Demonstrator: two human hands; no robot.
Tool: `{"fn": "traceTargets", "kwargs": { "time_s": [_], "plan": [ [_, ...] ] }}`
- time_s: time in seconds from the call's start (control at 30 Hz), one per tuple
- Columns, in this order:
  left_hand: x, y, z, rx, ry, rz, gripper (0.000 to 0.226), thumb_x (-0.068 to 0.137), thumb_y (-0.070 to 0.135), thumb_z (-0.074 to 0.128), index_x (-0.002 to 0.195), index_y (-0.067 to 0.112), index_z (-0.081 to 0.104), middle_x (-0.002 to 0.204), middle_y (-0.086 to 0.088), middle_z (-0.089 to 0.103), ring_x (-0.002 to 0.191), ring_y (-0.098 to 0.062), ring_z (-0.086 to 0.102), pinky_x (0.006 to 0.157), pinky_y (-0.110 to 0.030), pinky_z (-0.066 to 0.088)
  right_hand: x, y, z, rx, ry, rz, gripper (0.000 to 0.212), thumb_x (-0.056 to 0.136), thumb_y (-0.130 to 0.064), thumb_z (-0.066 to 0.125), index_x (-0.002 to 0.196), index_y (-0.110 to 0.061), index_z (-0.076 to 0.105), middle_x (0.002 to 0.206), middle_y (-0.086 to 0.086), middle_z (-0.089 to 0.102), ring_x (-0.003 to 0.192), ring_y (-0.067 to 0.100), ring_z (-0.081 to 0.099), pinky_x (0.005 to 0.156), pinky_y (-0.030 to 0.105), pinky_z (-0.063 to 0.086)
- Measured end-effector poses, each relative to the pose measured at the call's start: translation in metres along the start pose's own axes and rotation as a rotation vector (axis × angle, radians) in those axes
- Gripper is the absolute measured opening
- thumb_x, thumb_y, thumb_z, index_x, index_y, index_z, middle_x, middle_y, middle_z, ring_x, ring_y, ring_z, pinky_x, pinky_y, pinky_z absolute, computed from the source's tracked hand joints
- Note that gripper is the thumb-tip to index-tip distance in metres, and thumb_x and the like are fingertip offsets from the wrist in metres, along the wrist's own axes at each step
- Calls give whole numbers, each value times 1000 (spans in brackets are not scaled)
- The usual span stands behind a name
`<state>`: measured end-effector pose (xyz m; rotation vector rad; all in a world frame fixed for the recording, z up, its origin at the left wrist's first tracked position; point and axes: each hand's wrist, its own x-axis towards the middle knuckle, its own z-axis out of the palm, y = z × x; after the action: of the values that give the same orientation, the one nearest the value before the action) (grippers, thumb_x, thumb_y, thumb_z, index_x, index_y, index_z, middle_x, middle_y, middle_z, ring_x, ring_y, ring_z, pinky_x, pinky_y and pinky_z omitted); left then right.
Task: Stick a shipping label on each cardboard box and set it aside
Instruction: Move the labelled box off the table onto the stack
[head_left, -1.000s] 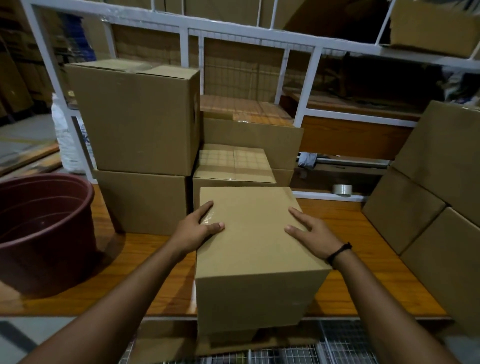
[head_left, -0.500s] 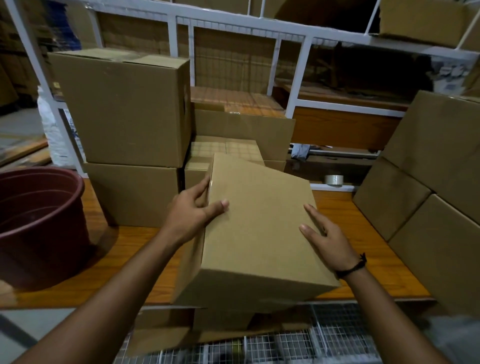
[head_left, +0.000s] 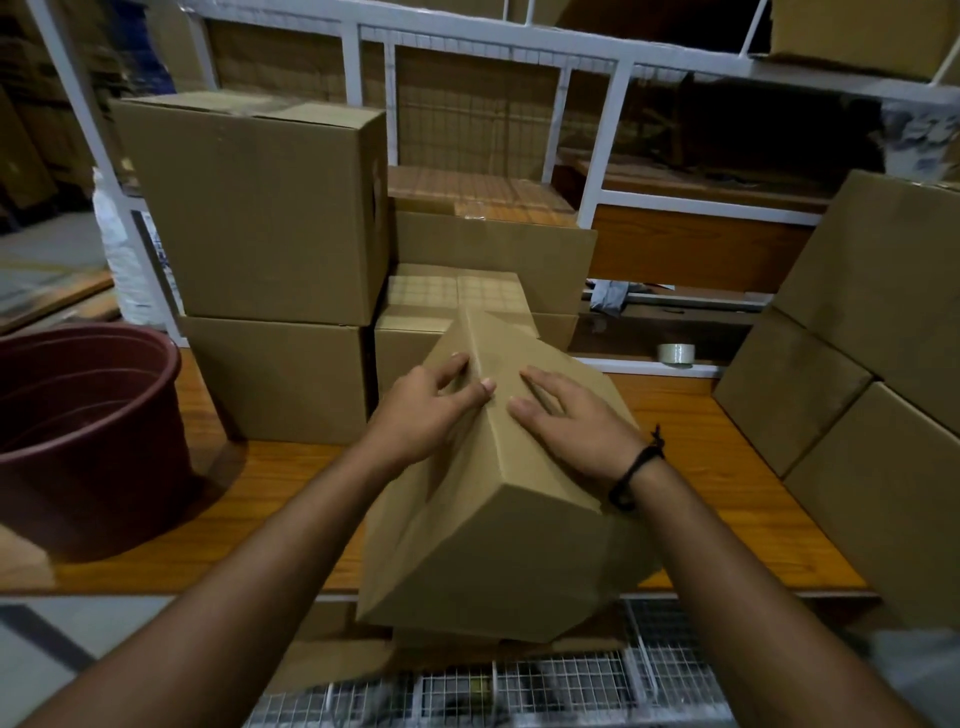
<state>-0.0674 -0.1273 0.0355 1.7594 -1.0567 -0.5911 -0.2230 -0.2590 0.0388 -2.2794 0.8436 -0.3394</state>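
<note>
Tipped cardboard box (head_left: 498, 545) sits edge-up over table (head_left: 249, 499) front edge, mid-width, low end hanging past it. L hand (head_left: 426, 415) grips the top ridge, thumb across it; R hand (head_left: 576, 421) lies flat on the box's R face, fingers spread. Table wood shows both sides of it. Maroon tub (head_left: 88, 431) at table's L end, stacked boxes (head_left: 260, 218) back-L, leaning boxes (head_left: 857, 389) at R end, tape roll (head_left: 675, 354) at back edge.

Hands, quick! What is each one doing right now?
Left hand: holding the tilted cardboard box by its top edge.
Right hand: open, flat on that box.
</note>
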Motion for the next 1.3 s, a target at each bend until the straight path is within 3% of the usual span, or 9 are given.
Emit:
{"fn": "traceTargets", "kwargs": {
  "time_s": [0.1,0.2,0.37,0.5,0.6,0.7,0.77,0.93,1.3],
  "plan": [
    [-1,7,5,-253,-129,-49,48,96,25,55,143,23,46,142,5,48,128,-17,46,102,-39,44,6,-5,-4,21,4,84,80,79,-81,37,147,-40,29,157,-7,26,144,17,23,116,50,22],
    [0,-6,4,-232,-166,-17,53,90,3,60,140,20,50,142,7,50,132,-12,45,105,-38,43,4,7,-17,88,-2,114,72,86,-73,35,149,-38,27,158,-6,24,144,18,23,116,48,20],
    [-4,-51,18,-111,-135,-108,64,83,22,73,141,33,47,147,6,40,136,-22,37,103,-45,40,-5,33,-40,206,-2,157,94,61,-95,36,143,-51,28,155,-9,30,138,18,35,112,55,28],
    [-16,-81,26,-217,-62,-273,84,79,40,72,151,35,28,149,-1,31,119,-21,45,69,-27,48,-9,53,-55,288,-14,150,92,61,-94,44,142,-52,33,149,-11,40,128,13,46,108,51,35],
    [-12,-87,30,-378,-79,-323,96,72,41,76,152,38,23,149,-1,34,112,-20,52,82,-41,54,-8,47,-68,272,-51,193,75,72,-86,42,136,-46,46,135,-11,52,117,10,52,96,43,42],
    [-7,-75,33,-345,6,-233,90,75,30,80,151,28,31,141,1,43,110,-16,52,87,-41,52,-7,38,-88,256,-102,281,58,69,-82,41,109,-44,58,111,-10,61,101,16,59,85,44,47],
    [-3,-64,28,-328,58,-158,85,75,23,81,148,21,38,131,5,48,107,-13,52,84,-34,53,-6,42,-96,201,-98,283,63,57,-80,59,105,-39,57,106,-5,66,97,20,65,84,43,52],
    [8,-45,5,-356,43,-80,66,79,10,76,139,20,51,117,7,54,98,-6,57,60,-24,56,-8,68,-89,305,-20,307,24,85,-30,67,107,-35,57,110,1,66,95,21,65,76,37,52],
    [29,-52,12,-272,0,-81,46,83,13,72,127,18,61,125,-1,57,101,-13,60,64,-22,57,-5,111,-42,525,79,353,37,92,-21,60,127,-28,56,111,5,67,99,26,65,85,46,51]
  ]
}}
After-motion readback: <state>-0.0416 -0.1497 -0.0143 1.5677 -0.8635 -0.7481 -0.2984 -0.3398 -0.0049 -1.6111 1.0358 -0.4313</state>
